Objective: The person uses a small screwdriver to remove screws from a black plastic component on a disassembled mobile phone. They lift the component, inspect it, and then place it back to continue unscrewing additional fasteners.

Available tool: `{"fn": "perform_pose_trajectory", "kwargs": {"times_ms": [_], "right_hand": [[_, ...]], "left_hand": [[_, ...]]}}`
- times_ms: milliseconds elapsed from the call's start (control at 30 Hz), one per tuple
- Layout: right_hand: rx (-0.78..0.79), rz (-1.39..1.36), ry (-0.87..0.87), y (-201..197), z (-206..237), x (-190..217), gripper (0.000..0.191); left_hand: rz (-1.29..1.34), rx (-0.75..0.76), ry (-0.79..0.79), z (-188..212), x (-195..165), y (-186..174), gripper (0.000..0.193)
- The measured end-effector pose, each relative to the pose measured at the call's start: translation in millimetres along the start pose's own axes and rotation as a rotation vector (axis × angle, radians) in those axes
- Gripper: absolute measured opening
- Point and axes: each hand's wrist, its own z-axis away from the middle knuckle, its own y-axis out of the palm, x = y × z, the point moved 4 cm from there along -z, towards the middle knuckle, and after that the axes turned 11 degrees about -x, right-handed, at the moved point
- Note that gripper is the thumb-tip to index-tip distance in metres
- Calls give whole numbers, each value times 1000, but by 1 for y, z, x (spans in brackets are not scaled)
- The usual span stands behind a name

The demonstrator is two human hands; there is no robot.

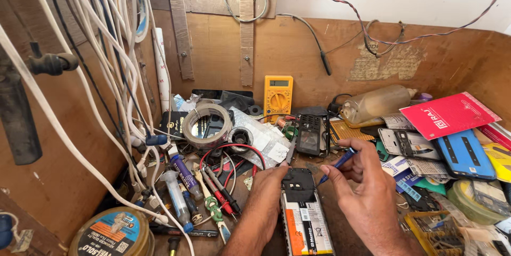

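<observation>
An opened mobile phone (304, 211) lies back-up on the wooden bench at the bottom centre, its orange-and-white battery showing. My left hand (264, 203) rests against the phone's left upper edge, fingers curled on the casing. My right hand (364, 181) is just right of the phone and grips a small blue screwdriver (338, 164), whose tip points down-left toward the phone's top right corner.
A yellow multimeter (278, 96) leans on the back wall. A tape roll (207, 124), red and black probes (221, 192) and tubes lie left. Phone frames (311, 133), a red card (447, 113), a blue phone cover (464, 154) and a solder spool (113, 233) crowd around. White cables (106, 75) hang left.
</observation>
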Motion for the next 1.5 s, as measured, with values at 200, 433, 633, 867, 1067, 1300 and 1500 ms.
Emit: {"fn": "perform_pose_trajectory", "kwargs": {"times_ms": [200,433,633,867,1067,1300,1500], "right_hand": [[-26,-106,-66,3,8,-7,62],[-39,-234,14,8,12,-19,68],[5,-315,-18,10,18,-23,65],[-14,-407,0,7,18,-28,66],[-77,-267,-9,10,17,-38,64],[-20,-326,8,11,15,-37,65],[42,-369,48,8,17,-36,64]], "left_hand": [[164,-22,-74,9,-5,0,33],[-89,-92,-38,19,-5,0,29],[-88,124,141,19,-4,0,30],[-26,136,117,17,-5,1,30],[-22,167,99,17,-4,1,30],[-30,49,25,16,0,-2,42],[-65,31,-43,19,-2,-2,43]]}}
